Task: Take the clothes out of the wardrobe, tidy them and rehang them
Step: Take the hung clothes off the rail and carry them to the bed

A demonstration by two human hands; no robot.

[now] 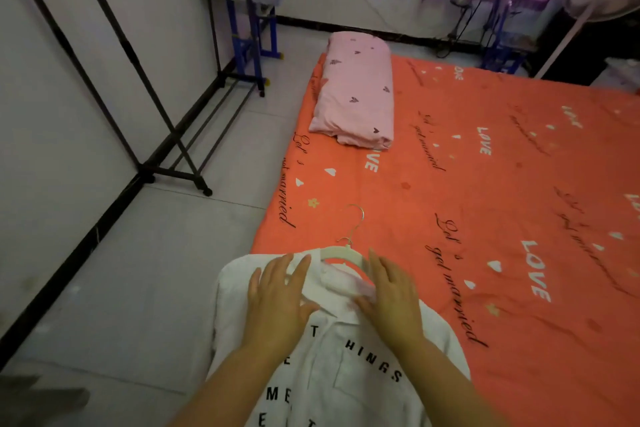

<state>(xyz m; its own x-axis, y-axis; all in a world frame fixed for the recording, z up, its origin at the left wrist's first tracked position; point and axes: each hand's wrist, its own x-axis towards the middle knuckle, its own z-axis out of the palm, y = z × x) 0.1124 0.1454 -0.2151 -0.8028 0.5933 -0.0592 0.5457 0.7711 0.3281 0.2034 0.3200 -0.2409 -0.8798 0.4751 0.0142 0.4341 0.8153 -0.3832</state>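
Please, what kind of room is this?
Most likely a bedroom: a low bed with an orange cover, a folded pink quilt lying on it, and a black clothes rack standing by the wall.

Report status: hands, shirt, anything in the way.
Both open: left hand and right hand flat on white shirt. Shirt on hanger, lying at bed corner. Nothing on top of it.
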